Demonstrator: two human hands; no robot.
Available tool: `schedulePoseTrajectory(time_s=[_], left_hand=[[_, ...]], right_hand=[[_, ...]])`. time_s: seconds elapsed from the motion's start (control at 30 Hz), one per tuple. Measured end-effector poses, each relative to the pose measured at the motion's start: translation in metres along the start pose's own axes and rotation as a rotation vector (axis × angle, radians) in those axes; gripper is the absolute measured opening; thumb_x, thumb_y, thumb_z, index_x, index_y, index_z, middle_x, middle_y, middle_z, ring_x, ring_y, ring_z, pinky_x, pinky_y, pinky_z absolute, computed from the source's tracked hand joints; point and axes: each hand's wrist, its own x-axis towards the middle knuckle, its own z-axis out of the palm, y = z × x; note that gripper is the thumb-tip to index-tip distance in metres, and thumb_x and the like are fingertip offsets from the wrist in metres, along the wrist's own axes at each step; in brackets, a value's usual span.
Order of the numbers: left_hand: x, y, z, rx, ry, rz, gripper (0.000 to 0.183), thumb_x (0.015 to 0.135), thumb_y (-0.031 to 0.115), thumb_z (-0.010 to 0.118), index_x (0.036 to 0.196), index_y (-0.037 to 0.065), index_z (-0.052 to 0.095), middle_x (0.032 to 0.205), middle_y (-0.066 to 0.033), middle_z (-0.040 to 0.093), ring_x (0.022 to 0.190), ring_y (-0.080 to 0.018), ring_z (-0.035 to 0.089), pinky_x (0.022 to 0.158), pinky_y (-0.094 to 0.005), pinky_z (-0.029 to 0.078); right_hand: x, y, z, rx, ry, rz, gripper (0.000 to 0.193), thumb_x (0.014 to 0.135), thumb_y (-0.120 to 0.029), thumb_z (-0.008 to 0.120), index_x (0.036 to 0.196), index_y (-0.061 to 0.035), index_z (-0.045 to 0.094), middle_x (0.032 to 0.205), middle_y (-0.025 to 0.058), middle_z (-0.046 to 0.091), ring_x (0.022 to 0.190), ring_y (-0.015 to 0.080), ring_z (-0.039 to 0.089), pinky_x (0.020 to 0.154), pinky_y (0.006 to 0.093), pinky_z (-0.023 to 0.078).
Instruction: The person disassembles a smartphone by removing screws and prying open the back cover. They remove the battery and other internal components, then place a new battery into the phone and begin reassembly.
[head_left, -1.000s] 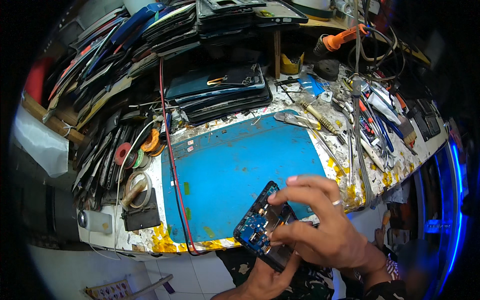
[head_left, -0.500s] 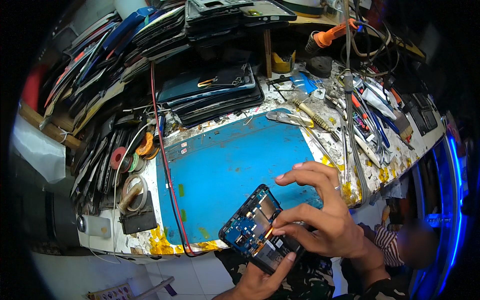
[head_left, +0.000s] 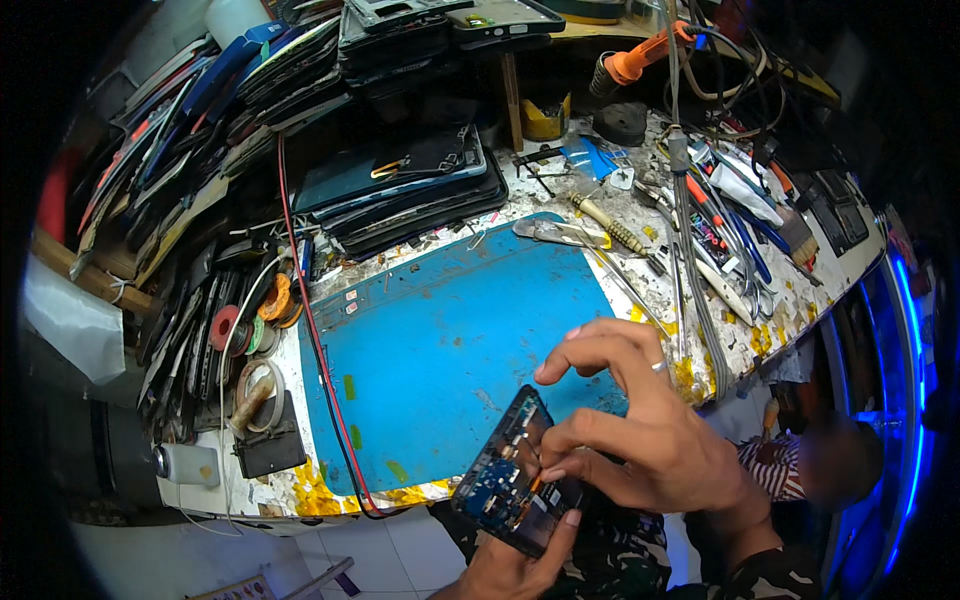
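An opened phone point(head_left: 500, 478) is tilted above my lap, just off the front edge of the bench. Its blue circuit board and dark inner frame are exposed. My left hand point(head_left: 515, 570) grips the phone's lower end, with the thumb over the near right edge. My right hand point(head_left: 640, 440) comes over from the right. Its thumb and a finger pinch together at a thin orange flex cable point(head_left: 534, 490) in the middle of the phone, while another finger arches above the blue mat point(head_left: 450, 330). The fingertips partly cover what they pinch.
Red and black wires point(head_left: 320, 340) cross the mat's left side. Solder spools point(head_left: 275, 300) and a small bottle point(head_left: 190, 465) stand left. Stacked phone parts point(head_left: 400, 190) lie behind. Tweezers, screwdrivers and brushes point(head_left: 795, 240) crowd the right. Another person point(head_left: 775, 465) is at the lower right.
The phone is turned more steeply and its board looks darker. My right hand stays pinched at the phone's middle. The bench has shifted slightly left in the view.
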Motion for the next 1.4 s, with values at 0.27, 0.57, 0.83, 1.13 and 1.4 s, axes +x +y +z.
schedulePoseTrajectory(time_s=[0.27,0.57,0.83,1.13,1.4], left_hand=[[0.000,-0.001,-0.009,-0.210,-0.007,-0.123,0.054,0.087,0.018,0.068,0.132,-0.002,0.044,0.118,-0.0108,0.059,0.107,-0.0169,0.057,0.090,-0.0297,0.046],[0.007,0.009,-0.014,-0.525,-0.020,-0.061,0.097,0.081,0.073,0.049,0.140,-0.002,0.036,0.125,-0.0138,0.056,0.114,-0.0206,0.056,0.097,-0.0328,0.044],[0.036,0.022,-0.025,-0.846,-0.090,0.021,0.087,0.092,0.061,0.045,0.146,-0.001,0.018,0.131,-0.0296,0.048,0.111,-0.0394,0.059,0.094,-0.0470,0.051],[0.046,0.027,-0.025,-0.864,0.146,0.160,0.075,0.098,0.047,0.042,0.151,0.006,0.006,0.138,-0.0337,0.038,0.127,-0.0442,0.045,0.102,-0.0531,0.044],[0.030,0.025,-0.021,-0.876,0.107,0.382,0.093,0.084,0.056,0.057,0.151,0.013,0.009,0.136,-0.0292,0.040,0.125,-0.0439,0.046,0.112,-0.0560,0.029]], right_hand=[[-0.001,0.009,0.002,0.169,-0.023,0.055,0.025,0.072,-0.013,0.079,0.089,-0.0089,0.062,0.130,0.0138,0.047,0.124,0.0358,0.038,0.101,0.0467,0.034],[-0.009,0.005,0.028,0.010,0.210,-0.135,0.042,0.068,-0.022,0.086,0.100,-0.0122,0.061,0.115,0.0105,0.068,0.113,0.0343,0.055,0.093,0.0409,0.045],[-0.028,0.010,0.036,0.875,0.530,0.128,0.034,0.077,0.002,0.076,0.105,-0.0019,0.058,0.092,0.0142,0.066,0.103,0.0233,0.060,0.086,0.0332,0.049],[-0.034,-0.002,0.041,0.611,0.198,0.234,0.059,0.076,-0.006,0.080,0.125,0.0020,0.048,0.111,0.0167,0.062,0.092,0.0187,0.066,0.078,0.0286,0.055],[-0.026,-0.008,0.050,1.476,0.011,0.515,0.077,0.092,-0.004,0.062,0.148,-0.0094,0.010,0.115,0.0187,0.060,0.096,0.0126,0.061,0.075,0.0238,0.052]])
